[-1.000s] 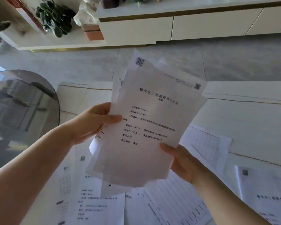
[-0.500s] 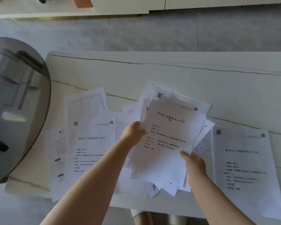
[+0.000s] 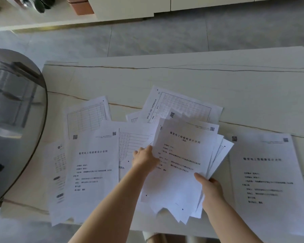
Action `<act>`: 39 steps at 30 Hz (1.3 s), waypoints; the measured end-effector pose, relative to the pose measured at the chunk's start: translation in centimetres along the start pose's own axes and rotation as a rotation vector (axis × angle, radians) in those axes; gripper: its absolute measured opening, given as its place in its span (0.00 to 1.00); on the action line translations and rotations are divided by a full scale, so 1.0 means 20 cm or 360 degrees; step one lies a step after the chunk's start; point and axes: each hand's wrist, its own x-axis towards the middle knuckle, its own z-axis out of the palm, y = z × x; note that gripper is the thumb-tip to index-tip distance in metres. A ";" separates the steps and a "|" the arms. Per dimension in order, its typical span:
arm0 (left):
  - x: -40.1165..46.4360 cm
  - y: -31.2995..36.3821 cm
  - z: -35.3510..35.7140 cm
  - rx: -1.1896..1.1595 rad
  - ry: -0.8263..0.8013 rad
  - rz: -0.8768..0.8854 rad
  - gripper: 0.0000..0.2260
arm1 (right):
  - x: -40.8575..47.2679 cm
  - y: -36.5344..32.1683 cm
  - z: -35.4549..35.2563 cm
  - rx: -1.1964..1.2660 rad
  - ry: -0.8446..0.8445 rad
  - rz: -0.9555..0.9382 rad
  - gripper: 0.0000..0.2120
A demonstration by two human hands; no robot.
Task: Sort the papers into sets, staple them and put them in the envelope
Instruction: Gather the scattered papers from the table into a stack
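A fanned stack of printed papers (image 3: 179,165), a title page on top, hangs low over the white marble table (image 3: 182,76). My left hand (image 3: 144,159) grips the stack's left edge. Its lower right edge is pinched by my right hand (image 3: 210,187), thumb on top. More loose sheets lie on the table: a title page (image 3: 93,169) at the left, a title page (image 3: 265,171) at the right, and table-printed sheets (image 3: 181,106) behind the stack. No stapler or envelope is in view.
A round dark glass table (image 3: 12,120) borders the marble table on the left. Beyond the far edge is grey tiled floor (image 3: 147,37) and a low white cabinet (image 3: 130,6). The back half of the marble table holds no papers.
The head has tilted down from the room to the table. Both hands have lowered the held stack from chest height to just above the scattered sheets, keeping the same grip.
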 end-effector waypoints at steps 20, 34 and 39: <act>-0.11 -0.24 -0.21 -0.1109 0.0120 -0.0228 0.35 | -0.09 -0.25 0.11 -0.0492 -0.0396 -0.0708 0.10; 0.02 -0.54 -0.10 -0.1642 0.0284 -0.0625 0.02 | 0.05 -0.43 0.75 -0.2243 -0.0229 -0.1558 0.17; 0.09 -0.54 -0.07 -0.1636 0.0273 -0.0683 0.04 | 0.10 -0.44 0.80 -0.2426 -0.0048 -0.1607 0.19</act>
